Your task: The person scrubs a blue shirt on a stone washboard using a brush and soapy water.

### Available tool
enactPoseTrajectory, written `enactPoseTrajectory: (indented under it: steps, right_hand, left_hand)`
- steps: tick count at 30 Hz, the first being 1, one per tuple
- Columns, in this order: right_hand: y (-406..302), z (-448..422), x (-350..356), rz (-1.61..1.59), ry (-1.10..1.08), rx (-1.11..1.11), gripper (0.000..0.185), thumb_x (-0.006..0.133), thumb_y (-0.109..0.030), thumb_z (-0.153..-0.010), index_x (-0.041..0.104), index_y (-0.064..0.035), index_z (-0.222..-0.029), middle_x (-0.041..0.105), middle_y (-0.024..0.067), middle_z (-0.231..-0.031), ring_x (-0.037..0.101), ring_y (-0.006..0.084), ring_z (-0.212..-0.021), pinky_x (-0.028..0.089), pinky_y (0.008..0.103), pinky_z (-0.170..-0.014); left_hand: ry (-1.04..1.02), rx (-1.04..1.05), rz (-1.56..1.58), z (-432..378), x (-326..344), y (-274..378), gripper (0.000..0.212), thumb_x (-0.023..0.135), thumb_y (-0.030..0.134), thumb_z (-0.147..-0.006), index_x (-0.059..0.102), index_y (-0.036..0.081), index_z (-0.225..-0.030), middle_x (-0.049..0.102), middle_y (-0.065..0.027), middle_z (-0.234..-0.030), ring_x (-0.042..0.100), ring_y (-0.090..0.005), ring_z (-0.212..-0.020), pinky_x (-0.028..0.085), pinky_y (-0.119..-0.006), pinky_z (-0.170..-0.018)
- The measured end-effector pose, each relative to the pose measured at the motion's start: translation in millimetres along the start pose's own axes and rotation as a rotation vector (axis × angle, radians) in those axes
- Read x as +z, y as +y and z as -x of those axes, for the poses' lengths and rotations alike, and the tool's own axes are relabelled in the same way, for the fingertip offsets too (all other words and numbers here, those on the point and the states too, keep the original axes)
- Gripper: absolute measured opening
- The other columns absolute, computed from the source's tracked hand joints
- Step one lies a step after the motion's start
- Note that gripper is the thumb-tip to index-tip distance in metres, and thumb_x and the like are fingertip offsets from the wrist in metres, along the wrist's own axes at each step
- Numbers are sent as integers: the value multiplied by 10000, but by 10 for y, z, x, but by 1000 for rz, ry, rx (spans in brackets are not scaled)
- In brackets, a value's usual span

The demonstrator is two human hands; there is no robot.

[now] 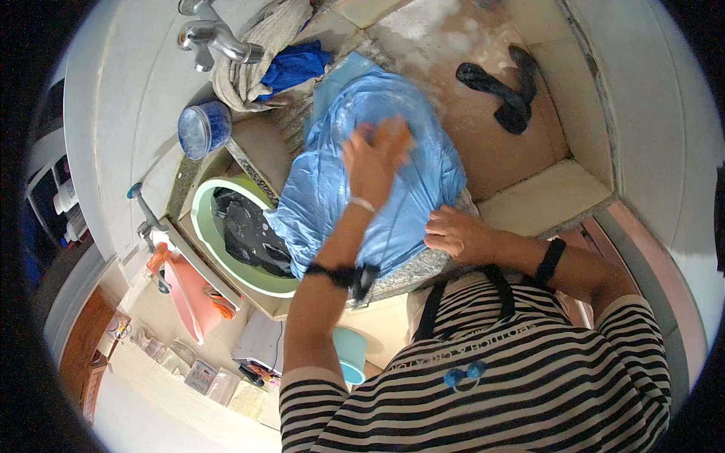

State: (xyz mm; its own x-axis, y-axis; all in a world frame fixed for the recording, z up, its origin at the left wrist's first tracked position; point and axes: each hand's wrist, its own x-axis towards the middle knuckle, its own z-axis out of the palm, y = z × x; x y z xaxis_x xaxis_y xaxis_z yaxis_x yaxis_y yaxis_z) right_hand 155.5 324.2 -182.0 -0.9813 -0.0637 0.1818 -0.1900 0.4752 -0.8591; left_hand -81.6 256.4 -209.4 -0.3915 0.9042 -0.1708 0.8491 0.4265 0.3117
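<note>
A wet light blue garment [323, 187] lies spread over a ridged stone washing slab [422, 266]. My left hand [378, 153] is on the upper middle of the cloth, blurred by motion; whether it holds anything cannot be told. At the cloth's lower right edge, my right hand [457, 233] is closed, with its fingers gripping the fabric. Left of the slab, a pale green basin [205, 249] holds dark wet cloth [249, 232] in water. Part of the garment's lower left edge hangs against this basin's rim.
Black socks [512, 96] lie on the wet tiled sink floor. Beyond the slab are a grey towel [243, 79], blue cloth [297, 68] and metal taps [215, 42]. A lidded blue tub [204, 130] stands on the left ledge. Lower down are a pink basin [192, 294] and a teal bucket [350, 354].
</note>
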Motion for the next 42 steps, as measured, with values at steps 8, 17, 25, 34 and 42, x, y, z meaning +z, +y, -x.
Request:
enactPoseTrajectory:
  steps: [8,17,25,34,42]
  right_hand:
    - [-42,-38,-91,-47,-49,17,126,647,-124,-850,637,-42,-945,516,76,-902,529,258,-905,427,419,-822]
    - [12,11,-3,-7,-1,-58,244,643,-235,-827,633,-23,-946,563,105,-958,546,291,-963,432,441,-812]
    - [41,15,24,-52,2,4,189,629,-235,-832,595,-52,-869,528,94,-904,536,282,-935,422,435,-817]
    - [49,13,1,-83,-30,0,125,660,-170,-818,598,-64,-842,527,88,-879,538,281,-910,421,440,-787]
    - [31,22,-94,12,-58,-18,142,731,-56,-758,608,-77,-827,523,56,-845,546,267,-849,459,422,-780]
  left_hand:
    - [-22,-102,-49,-658,74,-182,749,810,401,-843,502,426,-1526,487,-147,-1355,481,-413,-1187,466,-544,-955]
    - [137,-160,-125,-1138,168,-133,724,776,379,-872,480,445,-1530,466,-162,-1358,507,-404,-1129,453,-540,-964]
    - [-63,74,177,-323,-96,508,766,842,281,-816,540,444,-1500,552,-168,-1243,539,-398,-1097,458,-543,-946]
    - [234,-299,-106,-1167,-238,-247,725,830,432,-845,552,379,-1513,542,-179,-1227,485,-384,-1100,444,-512,-967]
    - [196,-116,256,45,-520,-155,857,902,258,-753,542,116,-1518,534,-241,-1244,490,-413,-1181,423,-499,-1047]
